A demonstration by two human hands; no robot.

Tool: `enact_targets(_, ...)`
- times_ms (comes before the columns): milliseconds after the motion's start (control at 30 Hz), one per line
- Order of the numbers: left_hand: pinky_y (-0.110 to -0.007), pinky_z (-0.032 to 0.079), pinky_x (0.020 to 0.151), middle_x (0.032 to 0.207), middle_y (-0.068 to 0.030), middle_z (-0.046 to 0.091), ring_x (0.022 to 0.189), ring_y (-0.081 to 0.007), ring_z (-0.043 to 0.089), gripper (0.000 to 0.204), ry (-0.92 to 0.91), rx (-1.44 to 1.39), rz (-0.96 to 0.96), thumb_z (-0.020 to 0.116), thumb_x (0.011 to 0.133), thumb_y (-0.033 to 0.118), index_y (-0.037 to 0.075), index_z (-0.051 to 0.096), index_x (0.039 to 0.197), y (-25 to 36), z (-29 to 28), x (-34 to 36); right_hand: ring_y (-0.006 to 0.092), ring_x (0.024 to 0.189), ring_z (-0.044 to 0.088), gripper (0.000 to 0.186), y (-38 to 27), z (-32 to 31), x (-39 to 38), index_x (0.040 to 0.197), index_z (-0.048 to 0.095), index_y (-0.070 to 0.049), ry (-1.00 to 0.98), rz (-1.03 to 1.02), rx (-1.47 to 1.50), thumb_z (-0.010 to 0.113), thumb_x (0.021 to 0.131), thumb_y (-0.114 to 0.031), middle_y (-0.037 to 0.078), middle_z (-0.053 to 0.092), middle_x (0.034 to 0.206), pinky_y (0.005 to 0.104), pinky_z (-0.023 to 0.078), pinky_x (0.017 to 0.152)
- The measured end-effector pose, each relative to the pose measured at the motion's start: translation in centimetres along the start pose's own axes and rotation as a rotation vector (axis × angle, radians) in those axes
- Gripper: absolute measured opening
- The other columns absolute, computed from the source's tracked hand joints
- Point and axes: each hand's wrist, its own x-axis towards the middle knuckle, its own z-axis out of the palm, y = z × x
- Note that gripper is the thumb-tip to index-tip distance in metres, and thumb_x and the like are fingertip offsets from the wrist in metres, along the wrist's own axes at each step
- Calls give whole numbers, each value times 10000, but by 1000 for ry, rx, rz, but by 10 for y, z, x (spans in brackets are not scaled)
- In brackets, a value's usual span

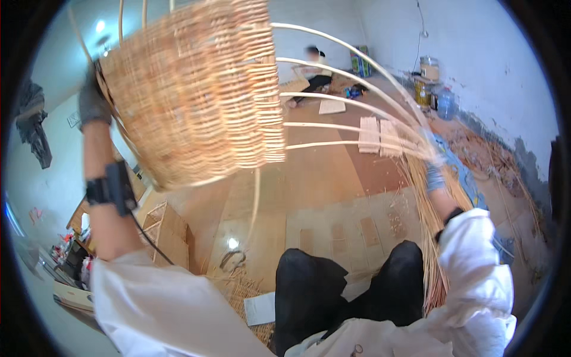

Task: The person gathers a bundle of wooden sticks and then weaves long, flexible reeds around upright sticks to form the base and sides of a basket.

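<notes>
A half-woven wicker basket [196, 95], light tan with long pale rods curving out to the right, is raised across the upper left and middle and blurred by motion. My left hand [95, 95], in a dark glove, is closed on its left edge, the fingers partly hidden behind the weave. My right hand [435, 166], in a grey-blue glove and smeared, is closed around the converging ends of the pale rods [351, 107]. A loose bundle of long reeds [425, 238] lies on the floor beneath my right arm.
A person [315, 77] sits on the floor at the back. Around are flat pale pieces [369, 134], a water bottle [446, 102] and stacked containers by the right wall, a wooden shelf piece [169, 232] and a woven mat [235, 294] with a white sheet [259, 308] on it.
</notes>
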Motion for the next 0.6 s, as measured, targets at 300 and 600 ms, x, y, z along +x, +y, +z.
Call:
enact_targets(300,-361,464,811,1064,-114,564,959,-242,539,330,306,-275,-44,530,829,299,42,541,1036,-65,34,-124,264,866,587,326,-159,-172,-20,911,650,-100,-803,299,666,653,710,-357,119,639,817,342,470,762)
enact_targets(600,-388,444,875,1114,-127,533,1016,-253,510,297,72,-353,-138,519,841,315,65,516,1001,-81,116,-136,289,897,553,338,-283,-137,132,1167,468,-71,360,-776,-145,448,831,-100,170,533,1059,338,456,783)
